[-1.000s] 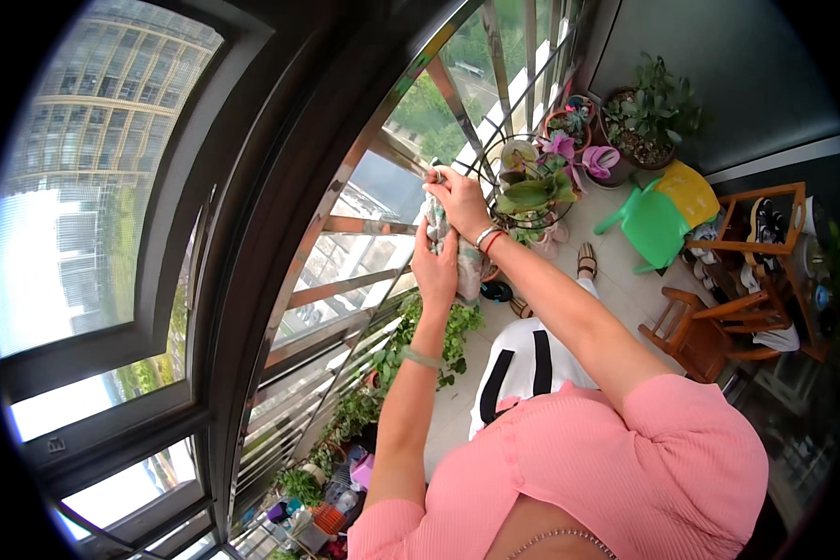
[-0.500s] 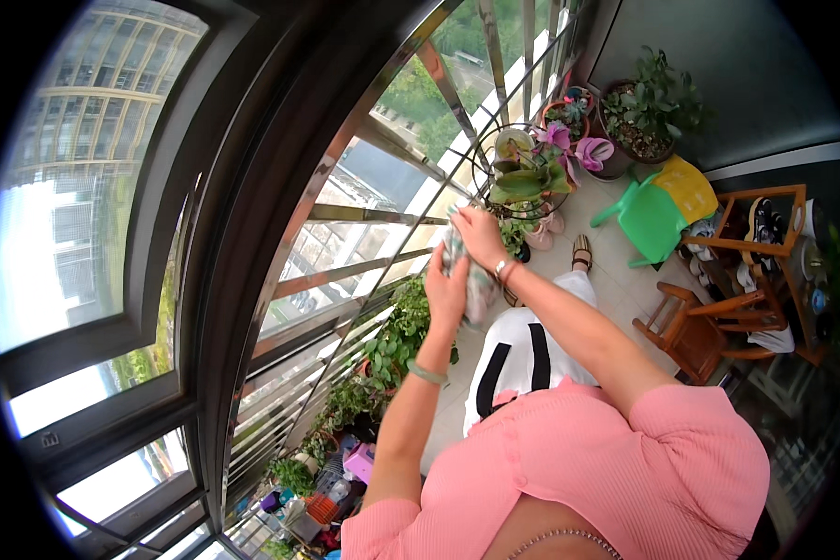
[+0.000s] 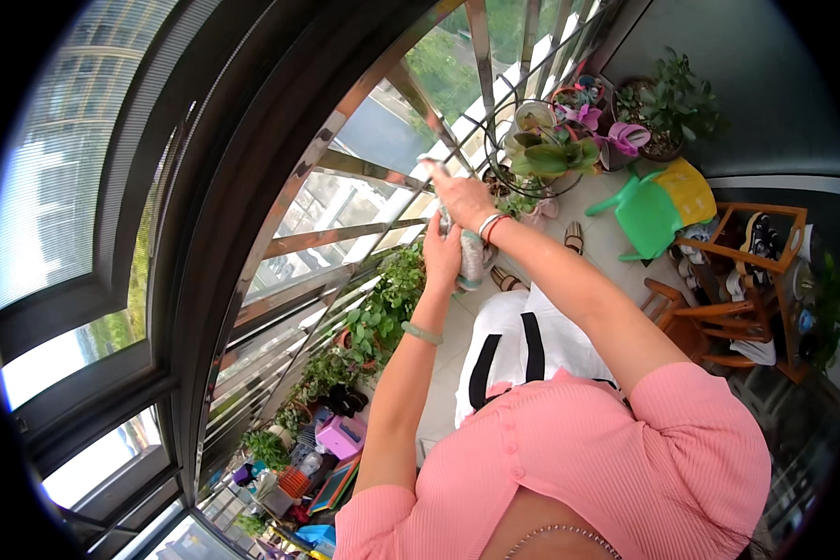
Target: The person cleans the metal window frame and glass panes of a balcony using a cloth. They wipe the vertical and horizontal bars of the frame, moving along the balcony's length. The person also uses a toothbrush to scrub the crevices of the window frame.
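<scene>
A crumpled, patterned cloth [image 3: 473, 262] in pale green, grey and pink hangs bunched beside the metal railing. My left hand [image 3: 441, 250] grips it from the left, with its folds bulging out below the fingers. Just above and farther out, my right hand [image 3: 465, 199] is closed and reaches to a railing bar [image 3: 373, 168]. A pale, smeared bit, apparently the cloth's end, shows at its fingertips. The hands are close together, and the palms are hidden.
Right of my hands stands a wire plant holder with a potted orchid [image 3: 543, 157]. A green plastic chair [image 3: 649, 215], a wooden shoe rack [image 3: 756, 252] and a wooden stool [image 3: 695, 327] stand farther right. Leafy plants [image 3: 383, 303] line the railing's foot; window frames [image 3: 149, 280] rise at left.
My right hand has moved up and left toward the railing, its fingers now stretched farther along. The cloth has swung upward a little, and the whole view has shifted slightly.
</scene>
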Action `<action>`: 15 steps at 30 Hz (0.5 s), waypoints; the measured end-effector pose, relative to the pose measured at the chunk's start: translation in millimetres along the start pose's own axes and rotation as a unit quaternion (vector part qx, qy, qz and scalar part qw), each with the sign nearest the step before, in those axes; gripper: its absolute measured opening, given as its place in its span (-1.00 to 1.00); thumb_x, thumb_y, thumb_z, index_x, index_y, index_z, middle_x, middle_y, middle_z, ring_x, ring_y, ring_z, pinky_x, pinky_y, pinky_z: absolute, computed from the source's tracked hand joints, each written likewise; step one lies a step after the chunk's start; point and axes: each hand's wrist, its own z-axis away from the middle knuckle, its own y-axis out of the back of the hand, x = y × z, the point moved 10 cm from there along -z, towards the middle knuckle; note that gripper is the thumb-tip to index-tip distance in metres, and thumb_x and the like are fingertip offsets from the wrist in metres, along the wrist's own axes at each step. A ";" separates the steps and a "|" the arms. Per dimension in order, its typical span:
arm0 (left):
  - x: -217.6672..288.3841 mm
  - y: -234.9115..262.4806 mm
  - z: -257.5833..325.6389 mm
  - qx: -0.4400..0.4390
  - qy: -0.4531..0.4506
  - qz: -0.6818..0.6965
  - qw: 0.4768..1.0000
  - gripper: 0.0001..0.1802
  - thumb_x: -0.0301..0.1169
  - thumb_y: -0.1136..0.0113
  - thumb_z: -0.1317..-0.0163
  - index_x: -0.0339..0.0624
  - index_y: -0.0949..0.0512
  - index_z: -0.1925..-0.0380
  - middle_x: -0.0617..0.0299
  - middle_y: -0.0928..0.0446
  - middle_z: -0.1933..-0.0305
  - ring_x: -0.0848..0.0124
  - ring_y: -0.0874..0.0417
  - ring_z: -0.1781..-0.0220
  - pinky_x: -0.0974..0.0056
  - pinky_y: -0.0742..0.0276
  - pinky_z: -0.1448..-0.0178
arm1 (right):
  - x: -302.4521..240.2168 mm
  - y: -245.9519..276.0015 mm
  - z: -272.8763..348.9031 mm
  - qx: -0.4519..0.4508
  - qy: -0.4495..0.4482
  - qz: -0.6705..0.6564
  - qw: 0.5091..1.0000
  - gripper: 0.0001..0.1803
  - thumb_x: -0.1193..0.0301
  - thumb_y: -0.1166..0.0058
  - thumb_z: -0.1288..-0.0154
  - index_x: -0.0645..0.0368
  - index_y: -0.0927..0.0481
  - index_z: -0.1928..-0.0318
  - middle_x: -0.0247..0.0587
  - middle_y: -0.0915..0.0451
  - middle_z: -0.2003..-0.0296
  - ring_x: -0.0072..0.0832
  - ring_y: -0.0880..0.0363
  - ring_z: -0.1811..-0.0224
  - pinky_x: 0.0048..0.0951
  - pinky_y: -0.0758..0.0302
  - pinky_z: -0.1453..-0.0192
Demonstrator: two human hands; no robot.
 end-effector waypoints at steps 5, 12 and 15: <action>-18.9 1.3 9.9 -0.012 0.003 0.058 0.998 -0.41 -0.38 -0.15 -0.19 -0.38 -0.30 -0.21 -0.06 -0.54 -0.01 0.29 -0.56 0.00 0.26 -0.45 -0.07 | -9.3 2.5 8.3 -0.019 0.017 0.004 1.000 -0.35 0.47 0.15 -0.23 -0.32 -0.17 -0.33 -0.11 -0.63 0.50 -0.17 -0.65 0.47 -0.20 -0.56 0.44; 16.6 -21.8 -19.7 -0.066 -0.028 0.012 0.997 -0.43 -0.39 -0.11 -0.14 -0.37 -0.34 -0.18 -0.09 -0.56 0.04 0.25 -0.58 0.05 0.27 -0.43 -0.07 | 15.6 32.8 -7.4 0.013 -0.022 0.008 1.000 -0.30 0.46 0.09 -0.19 -0.36 -0.15 -0.35 -0.03 -0.63 0.46 -0.17 -0.66 0.42 -0.18 -0.56 0.41; -9.9 -7.9 -2.5 -0.041 -0.016 0.035 0.998 -0.44 -0.40 -0.12 -0.18 -0.36 -0.33 -0.19 0.00 -0.56 0.07 0.35 -0.55 0.09 0.31 -0.44 -0.02 | -9.7 8.8 10.5 -0.058 -0.002 0.003 0.998 -0.31 0.47 0.12 -0.21 -0.31 -0.15 -0.35 -0.04 -0.63 0.47 -0.18 -0.66 0.43 -0.19 -0.56 0.42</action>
